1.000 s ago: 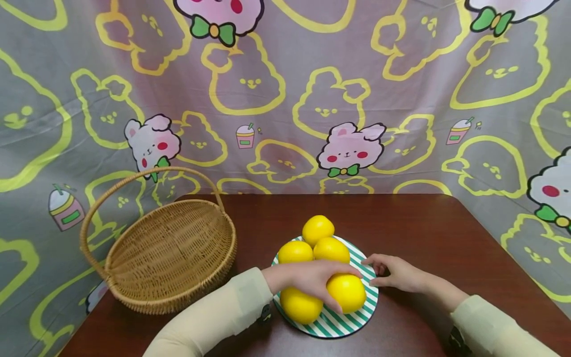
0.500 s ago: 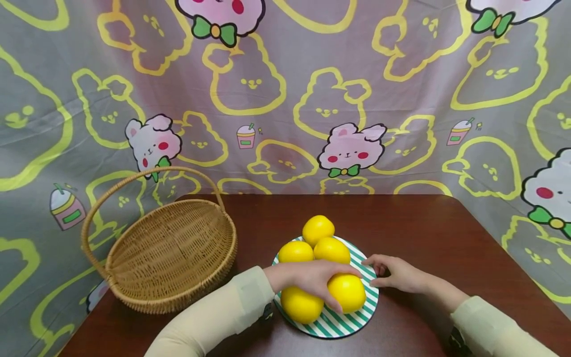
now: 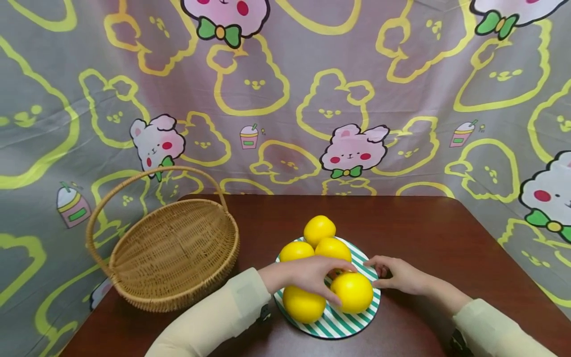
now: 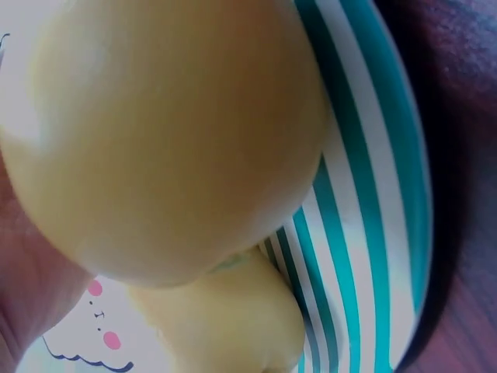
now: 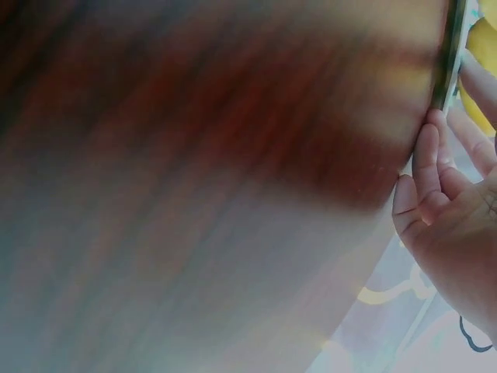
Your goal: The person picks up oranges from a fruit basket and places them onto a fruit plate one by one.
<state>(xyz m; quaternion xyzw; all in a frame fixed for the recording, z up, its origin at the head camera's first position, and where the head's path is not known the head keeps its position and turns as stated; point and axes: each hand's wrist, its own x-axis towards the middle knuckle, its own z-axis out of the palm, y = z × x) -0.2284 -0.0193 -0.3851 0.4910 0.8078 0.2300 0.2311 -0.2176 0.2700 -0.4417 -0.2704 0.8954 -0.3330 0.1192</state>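
Note:
My left hand [image 3: 308,272] arches over the striped plate [image 3: 332,327], its thumb and spread fingers at the left and upper sides of the front-right lemon [image 3: 352,292]. A gap shows between the palm and that lemon. Under the wrist lies the front-left lemon [image 3: 304,303], looming large as a lemon [image 4: 171,140] in the left wrist view. Three more lemons sit toward the back, one of them a rear lemon [image 3: 319,231] at the far rim. My right hand [image 3: 401,275] holds the plate's right rim with curled fingers; the right wrist view shows fingertips [image 5: 425,144] against this edge.
A wicker basket [image 3: 176,248] with a tall arched handle stands on the left of the dark brown table [image 3: 424,223], tilted so its inside faces the camera. Behind the table hangs a patterned cloth [image 3: 285,99] with rabbit prints.
The left hand has drawn back slightly left and loosened from the front-right lemon, which sits a little farther right and shows more of itself. The right hand stays at the rim.

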